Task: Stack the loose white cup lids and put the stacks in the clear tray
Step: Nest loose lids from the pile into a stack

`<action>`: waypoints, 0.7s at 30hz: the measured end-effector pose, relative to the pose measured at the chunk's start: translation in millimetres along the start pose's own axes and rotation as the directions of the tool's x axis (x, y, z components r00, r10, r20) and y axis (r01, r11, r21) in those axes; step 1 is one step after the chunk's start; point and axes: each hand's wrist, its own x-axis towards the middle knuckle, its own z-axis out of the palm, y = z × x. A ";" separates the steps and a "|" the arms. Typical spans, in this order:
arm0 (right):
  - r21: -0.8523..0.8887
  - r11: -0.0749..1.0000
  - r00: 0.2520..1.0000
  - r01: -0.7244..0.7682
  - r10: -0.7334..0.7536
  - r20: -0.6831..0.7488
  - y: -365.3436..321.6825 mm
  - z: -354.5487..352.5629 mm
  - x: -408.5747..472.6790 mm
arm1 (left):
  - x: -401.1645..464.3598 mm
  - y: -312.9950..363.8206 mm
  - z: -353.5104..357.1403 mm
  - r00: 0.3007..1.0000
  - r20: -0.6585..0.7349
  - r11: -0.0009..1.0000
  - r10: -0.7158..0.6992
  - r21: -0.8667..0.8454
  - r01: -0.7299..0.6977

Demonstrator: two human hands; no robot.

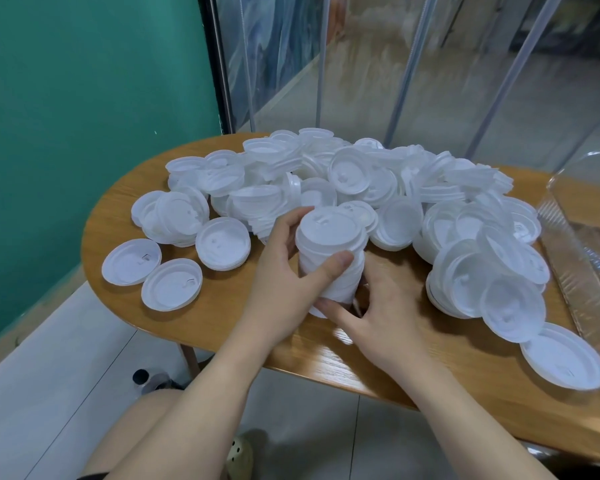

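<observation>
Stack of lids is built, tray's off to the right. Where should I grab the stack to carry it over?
Grip the stack of lids round its side wall, left hand on the left, right hand near the base. It is a tall, slightly leaning column, so squeezing it from both sides should keep the lids nested on the way to the clear tray.

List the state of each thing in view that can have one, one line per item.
Stack of lids: nested, tilted, held in both hands above the table.
Left hand: grips the stack's side, thumb across it.
Right hand: fingers curled at the stack's base.
Loose lids: heaped unsorted on the wooden table.
Clear tray: at the table's right end, no stacks visible inside.
</observation>
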 end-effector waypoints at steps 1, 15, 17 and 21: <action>0.001 1.000 1.000 0.001 -0.001 0.000 0.4 -0.3 -0.3 | -1.2 -0.6 0.7 1.000 0.020 1.000 -0.007 0.010 0.007; 0.030 0.999 1.000 0.021 -0.021 -0.005 -2.5 -0.5 -0.4 | -3.8 -13.4 -0.9 0.993 0.077 0.994 -0.091 0.075 0.085; 0.016 1.000 1.000 0.024 -0.024 -0.006 -2.4 -0.6 0.3 | -3.8 -14.1 -2.2 0.991 0.084 0.993 -0.101 0.069 0.095; 0.000 1.000 1.000 0.021 -0.021 0.006 -3.0 -1.3 0.8 | -2.9 -18.3 -6.1 0.986 0.105 0.990 -0.129 0.067 0.123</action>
